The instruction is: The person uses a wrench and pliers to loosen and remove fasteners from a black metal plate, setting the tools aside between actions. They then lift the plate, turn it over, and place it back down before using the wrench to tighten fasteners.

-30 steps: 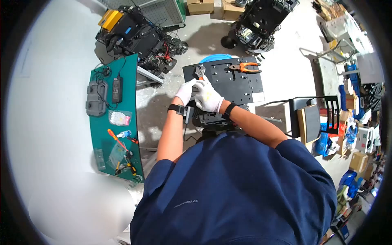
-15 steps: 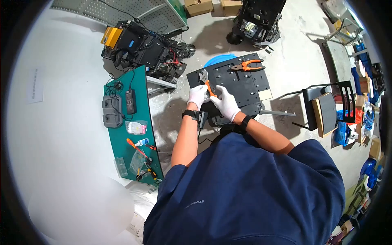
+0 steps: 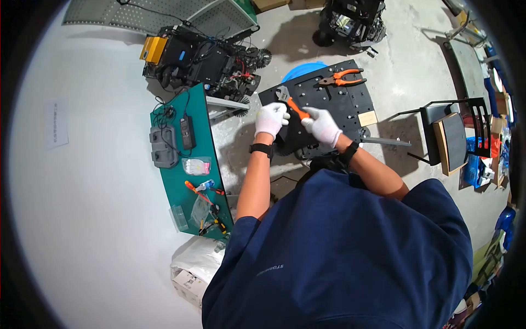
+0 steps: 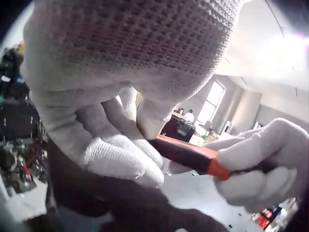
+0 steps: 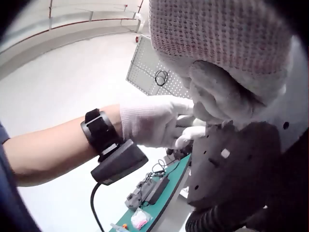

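On the black plate (image 3: 350, 104), the adjustable wrench (image 3: 296, 108) lies slanted, its grey head toward the back left. The right hand (image 3: 323, 127), in a white glove, pinches the end of its orange handle; the left wrist view shows the right fingers (image 4: 260, 164) round the tip of the red and black handle (image 4: 188, 155). Left of the wrench is the gloved left hand (image 3: 271, 119), its fingers loosely bent and close to the handle. In the right wrist view the left hand (image 5: 159, 121) has nothing visible in its fingers. Orange-handled pliers (image 3: 342, 78) rest farther back.
A green table (image 3: 203, 126) with a charger, a grey case, packed gloves and screwdrivers stands at the left. Wheeled machines (image 3: 208, 63) are behind it, with another (image 3: 350, 24) at the back. A black chair (image 3: 433, 118) stands at the right, past a metal bar (image 3: 386, 141).
The head view has shifted. The right hand has closed on the handle's end, where its fingers were spread before. The left hand has moved up along the wrench's left side, and the wrench has turned slightly.
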A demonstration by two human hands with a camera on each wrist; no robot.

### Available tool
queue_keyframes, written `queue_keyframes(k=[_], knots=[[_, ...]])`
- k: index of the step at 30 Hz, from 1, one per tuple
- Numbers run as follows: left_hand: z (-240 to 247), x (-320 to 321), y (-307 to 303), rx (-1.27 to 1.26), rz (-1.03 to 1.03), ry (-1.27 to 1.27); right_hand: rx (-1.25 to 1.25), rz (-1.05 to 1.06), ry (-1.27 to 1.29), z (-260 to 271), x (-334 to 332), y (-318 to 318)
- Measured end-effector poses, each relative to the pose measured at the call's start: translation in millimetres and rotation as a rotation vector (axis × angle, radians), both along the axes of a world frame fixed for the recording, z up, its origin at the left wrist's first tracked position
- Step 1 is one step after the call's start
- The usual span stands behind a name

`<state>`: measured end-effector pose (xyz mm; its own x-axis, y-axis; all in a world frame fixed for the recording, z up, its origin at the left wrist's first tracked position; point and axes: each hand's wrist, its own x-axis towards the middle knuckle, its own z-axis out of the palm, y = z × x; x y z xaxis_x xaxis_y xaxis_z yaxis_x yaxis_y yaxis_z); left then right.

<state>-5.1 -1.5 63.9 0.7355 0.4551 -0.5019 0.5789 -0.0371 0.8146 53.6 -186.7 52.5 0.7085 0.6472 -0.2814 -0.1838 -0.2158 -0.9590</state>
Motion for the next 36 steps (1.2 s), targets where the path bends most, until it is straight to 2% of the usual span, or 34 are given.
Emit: queue_keyframes(k=[1,2,3,5,7,9,10,14,17,20,21,23,26,27,29,30,31,33,34,35,36], knots=[[-5,2,6,0.089,0.029,-0.097,0.001,-0.038,-0.127,-5,10,-5],[-12,5,17,0.299,-0.003,-0.104,0.025,-0.029,0.005,-10,23,-10],[-11,11,25,0.764,-0.112,-0.131,0.049,-0.020,0.134,-9,38,-14],[-3,18,28,0.727,-0.096,-0.197,-0.049,0.085,0.018,2,59,-20],[-3,22,33,0.646,-0.148,-0.134,-0.123,0.136,-0.152,2,69,-18],[-7,25,33,0.965,-0.323,-0.156,-0.174,0.175,-0.213,14,74,-21],[-11,24,32,0.889,-0.317,-0.142,-0.221,0.223,-0.271,21,75,-21],[-35,23,30,0.926,-0.287,-0.173,-0.244,0.165,-0.269,18,80,-20],[-36,24,21,0.929,-0.252,-0.148,-0.335,0.232,-0.317,21,89,-18],[-37,28,17,0.905,-0.226,-0.156,-0.320,0.235,-0.363,15,103,-16],[-40,23,19,0.897,-0.216,-0.164,-0.300,0.272,-0.319,20,119,-11],[-44,23,21,0.897,-0.209,-0.174,-0.269,0.314,-0.388,9,142,-2],[-41,23,19,0.899,-0.205,-0.167,-0.450,0.471,-0.503,38,167,16],[-42,22,18,0.895,-0.199,-0.169,-0.276,0.585,-0.614,37,178,19],[-48,22,19,0.913,-0.186,-0.205,-0.483,0.762,-0.949,51,191,35],[-52,22,20,0.910,-0.180,-0.209,-0.408,0.627,-0.802,44,197,40],[-56,22,20,0.941,-0.180,-0.220,-0.463,0.652,-0.795,49,200,46],[-59,22,21,0.972,-0.174,-0.236,-0.598,0.732,-1.103,34,215,61],[-58,21,20,0.972,-0.178,-0.237,-0.675,1.033,-1.532,35,219,71],[-57,21,19,0.971,-0.182,-0.237,-0.679,1.036,-1.536,34,219,75],[-55,21,18,0.969,-0.178,-0.240,-0.761,0.902,-1.450,35,217,80]])
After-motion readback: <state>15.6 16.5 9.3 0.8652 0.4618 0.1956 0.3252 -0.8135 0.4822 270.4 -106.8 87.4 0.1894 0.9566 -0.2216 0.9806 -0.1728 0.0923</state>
